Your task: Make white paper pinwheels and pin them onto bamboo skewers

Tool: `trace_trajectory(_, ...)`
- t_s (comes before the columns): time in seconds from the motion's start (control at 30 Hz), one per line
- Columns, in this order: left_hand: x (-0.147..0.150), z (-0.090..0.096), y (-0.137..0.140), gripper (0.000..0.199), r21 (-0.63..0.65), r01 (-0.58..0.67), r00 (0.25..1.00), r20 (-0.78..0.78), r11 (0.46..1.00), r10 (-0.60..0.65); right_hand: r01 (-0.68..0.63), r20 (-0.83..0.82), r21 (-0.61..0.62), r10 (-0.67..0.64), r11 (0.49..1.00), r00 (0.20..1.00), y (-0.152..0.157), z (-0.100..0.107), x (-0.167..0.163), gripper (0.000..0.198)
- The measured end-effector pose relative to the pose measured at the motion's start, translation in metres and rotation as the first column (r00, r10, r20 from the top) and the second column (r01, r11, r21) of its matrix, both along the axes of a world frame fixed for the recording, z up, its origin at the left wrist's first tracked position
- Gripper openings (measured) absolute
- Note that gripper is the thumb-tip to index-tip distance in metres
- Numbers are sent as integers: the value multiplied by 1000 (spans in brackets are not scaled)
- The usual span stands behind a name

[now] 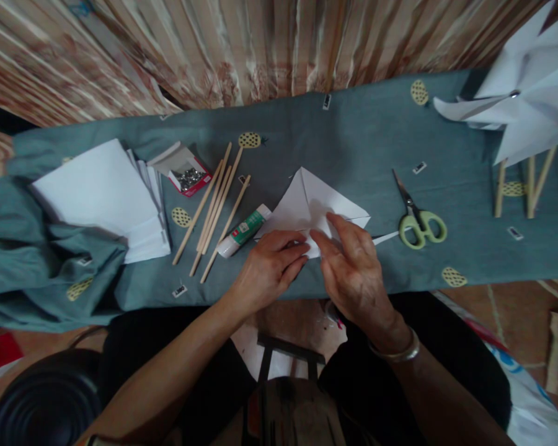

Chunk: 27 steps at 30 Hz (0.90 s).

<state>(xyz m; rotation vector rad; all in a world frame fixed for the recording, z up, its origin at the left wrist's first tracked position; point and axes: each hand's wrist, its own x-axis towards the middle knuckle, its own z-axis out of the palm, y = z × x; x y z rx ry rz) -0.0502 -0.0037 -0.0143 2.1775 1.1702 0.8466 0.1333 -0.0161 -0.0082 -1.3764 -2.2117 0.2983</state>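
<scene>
A white sheet of paper (297, 201) with crease lines and cut slits lies in front of me, one corner pointing away. At its near left edge, my left hand (274, 263) is closed, its fingers and thumb pinching the paper. My right hand (356, 269) rests on the right part of the sheet; its fingers are stretched out and apart, the tips pressing on the surface. Just left of the sheet is a green and white glue stick (245, 230). Scissors (418, 223) with green handles lie to the right, blades partly hidden from none of my fingers.
Several wooden sticks (218, 207) lie left of the glue stick, near an open box (188, 176) of small metal pins. A stack of white paper (102, 198) is at the left. White paper pinwheels (525, 102) on sticks lie at the far right. A pleated curtain (260, 49) hangs behind.
</scene>
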Motion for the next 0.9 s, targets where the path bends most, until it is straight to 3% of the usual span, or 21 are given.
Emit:
trace_trajectory(0.6, 1, -2, -1, 18, 43, 17, 997, -74, 999, -14, -16, 176, 6, 15, 1000, 984, -2, -5, -16, 43)
trace_trajectory(0.9, 1, -2, -2, 18, 96, 19, 991, -133, 995, -6, 32, -62, -108, -39, 994, 997, 19, 8, 16, 45)
